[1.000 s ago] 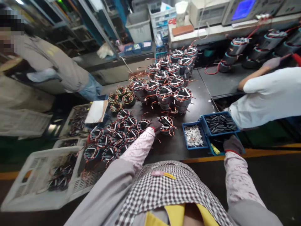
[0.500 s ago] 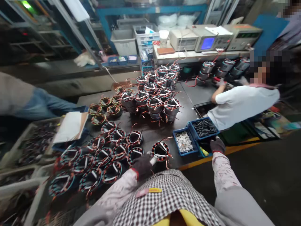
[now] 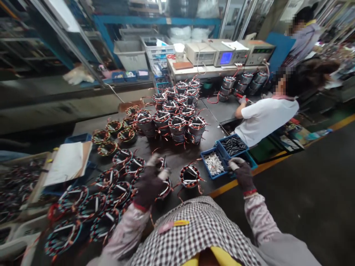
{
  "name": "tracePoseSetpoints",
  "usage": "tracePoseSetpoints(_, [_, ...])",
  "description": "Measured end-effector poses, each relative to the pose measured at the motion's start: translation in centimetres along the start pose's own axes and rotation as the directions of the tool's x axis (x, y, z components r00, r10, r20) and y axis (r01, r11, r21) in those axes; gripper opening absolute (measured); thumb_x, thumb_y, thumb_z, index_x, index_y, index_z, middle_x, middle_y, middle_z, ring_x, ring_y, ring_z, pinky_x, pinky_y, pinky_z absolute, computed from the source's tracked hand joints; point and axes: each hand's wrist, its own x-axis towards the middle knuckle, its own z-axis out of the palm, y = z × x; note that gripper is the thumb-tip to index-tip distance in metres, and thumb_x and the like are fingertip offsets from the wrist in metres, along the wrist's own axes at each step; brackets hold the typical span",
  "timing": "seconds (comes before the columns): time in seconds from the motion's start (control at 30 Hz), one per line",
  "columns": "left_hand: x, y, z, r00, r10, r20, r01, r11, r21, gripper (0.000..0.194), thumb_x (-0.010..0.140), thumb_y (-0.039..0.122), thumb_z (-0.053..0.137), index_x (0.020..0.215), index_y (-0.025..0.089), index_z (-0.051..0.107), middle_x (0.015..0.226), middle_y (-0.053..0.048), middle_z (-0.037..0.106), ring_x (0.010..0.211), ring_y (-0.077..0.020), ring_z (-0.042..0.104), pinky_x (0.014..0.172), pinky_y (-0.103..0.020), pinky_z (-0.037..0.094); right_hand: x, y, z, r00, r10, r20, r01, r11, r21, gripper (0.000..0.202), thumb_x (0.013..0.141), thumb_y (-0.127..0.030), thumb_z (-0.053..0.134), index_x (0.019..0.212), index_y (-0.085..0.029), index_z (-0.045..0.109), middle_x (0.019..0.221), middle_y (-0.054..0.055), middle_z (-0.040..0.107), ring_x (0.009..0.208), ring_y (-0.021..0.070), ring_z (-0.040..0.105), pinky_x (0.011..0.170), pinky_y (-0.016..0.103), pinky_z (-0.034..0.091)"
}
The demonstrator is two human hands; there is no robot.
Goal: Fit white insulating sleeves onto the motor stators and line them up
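Note:
My left hand, in a dark glove with pale fingertips, is over a group of wire-wound stators. Its thumb and forefinger are apart, and it partly covers the stators beneath. One stator with white sleeves and copper leads stands alone in front of me. My right hand, gloved alike, is at the near edge of the blue bins, its fingers bent together; whatever they hold is too small to make out. Beside it are a bin of small white pieces and a bin of black sleeves.
Stacked stators stand mid-table, with copper-coloured coil rings to their left. Paper sheets lie on a blue bin at left. Test instruments stand at the back. A co-worker in a white shirt works at right.
My left hand has moved left and forward from beside the lone stator to over the grouped ones. My right hand has come back leftward from the dark bin. The view has swung right.

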Motion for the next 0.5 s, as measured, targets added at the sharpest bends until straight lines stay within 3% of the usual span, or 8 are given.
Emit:
tracePoseSetpoints(0.03, [-0.4,0.7,1.5,0.984,0.066,0.163,-0.046,0.991,-0.124,0.071,0.079,0.044,0.079,0.148,0.031,0.066,0.107,-0.003,0.081,0.098,-0.0282,0.077,0.094,-0.043,0.062,-2.1,-1.3,2.1,0.984,-0.029,0.173,0.018,0.998,0.065,0.027,0.079,-0.053,0.076,0.092,-0.031,0.068,0.072,-0.003,0.073,0.063,0.0225,0.072,0.057,0.035,0.061])
tracePoseSetpoints(0.1, [-1.2,1.7,4.5,0.872,0.209,0.442,-0.053,0.939,-0.341,0.056,0.074,0.043,0.086,0.127,0.026,0.078,0.104,-0.007,0.081,0.095,-0.0278,0.076,0.090,-0.041,0.063,-5.8,-3.7,5.8,0.889,-0.095,0.449,0.033,0.989,0.145,0.020,0.080,-0.052,0.078,0.087,-0.034,0.072,0.073,-0.007,0.075,0.065,0.0207,0.072,0.061,0.036,0.062])
tracePoseSetpoints(0.13, [-1.5,1.9,5.6,0.830,0.244,0.502,-0.010,0.906,-0.424,0.043,0.075,0.046,0.085,0.112,0.023,0.082,0.098,-0.008,0.081,0.092,-0.0277,0.076,0.087,-0.040,0.063,-7.2,-4.6,7.2,0.858,-0.106,0.503,0.026,0.986,0.163,0.018,0.081,-0.051,0.078,0.088,-0.035,0.074,0.076,-0.008,0.076,0.067,0.0203,0.073,0.063,0.036,0.063])
tracePoseSetpoints(0.17, [-1.7,1.9,6.4,0.820,0.242,0.518,0.045,0.876,-0.480,0.036,0.077,0.049,0.084,0.099,0.021,0.083,0.092,-0.008,0.080,0.089,-0.0268,0.075,0.085,-0.039,0.063,-8.2,-5.3,8.0,0.846,-0.099,0.525,0.008,0.985,0.174,0.019,0.081,-0.051,0.078,0.091,-0.035,0.075,0.080,-0.007,0.078,0.070,0.0203,0.074,0.065,0.036,0.063])
tracePoseSetpoints(0.23, [-1.7,1.3,7.1,0.854,0.164,0.494,0.147,0.834,-0.532,0.034,0.078,0.051,0.085,0.088,0.019,0.080,0.081,-0.007,0.077,0.081,-0.0235,0.073,0.079,-0.036,0.062,-9.2,-5.6,8.4,0.872,-0.050,0.487,-0.040,0.984,0.173,0.027,0.081,-0.053,0.078,0.098,-0.031,0.077,0.086,-0.002,0.080,0.073,0.0211,0.075,0.067,0.036,0.064])
tracePoseSetpoints(0.33, [-0.8,-0.6,7.0,0.893,-0.016,0.450,0.294,0.777,-0.556,0.036,0.076,0.049,0.088,0.090,0.017,0.076,0.080,-0.005,0.075,0.070,-0.0171,0.068,0.068,-0.030,0.060,-8.7,-3.5,6.9,0.947,0.055,0.316,-0.106,0.983,0.147,0.041,0.079,-0.056,0.079,0.101,-0.022,0.076,0.087,0.005,0.079,0.073,0.0211,0.074,0.067,0.034,0.062])
tracePoseSetpoints(0.43, [-0.2,-2.7,7.9,0.882,-0.146,0.447,0.414,0.693,-0.591,0.036,0.078,0.046,0.087,0.093,0.017,0.072,0.083,-0.004,0.075,0.065,-0.0138,0.065,0.063,-0.028,0.058,-8.0,-0.2,5.5,0.982,0.141,0.127,-0.149,0.987,0.063,0.044,0.077,-0.057,0.078,0.098,-0.020,0.072,0.080,0.004,0.075,0.068,0.0185,0.069,0.064,0.032,0.058])
tracePoseSetpoints(0.5, [-0.2,-3.7,9.3,0.870,-0.180,0.460,0.452,0.666,-0.593,0.034,0.078,0.044,0.087,0.092,0.017,0.072,0.082,-0.004,0.075,0.065,-0.0138,0.066,0.062,-0.028,0.058,-8.1,1.5,5.2,0.983,0.157,0.096,-0.157,0.988,-0.008,0.045,0.079,-0.058,0.075,0.101,-0.020,0.072,0.081,0.003,0.074,0.069,0.0184,0.068,0.066,0.032,0.057])
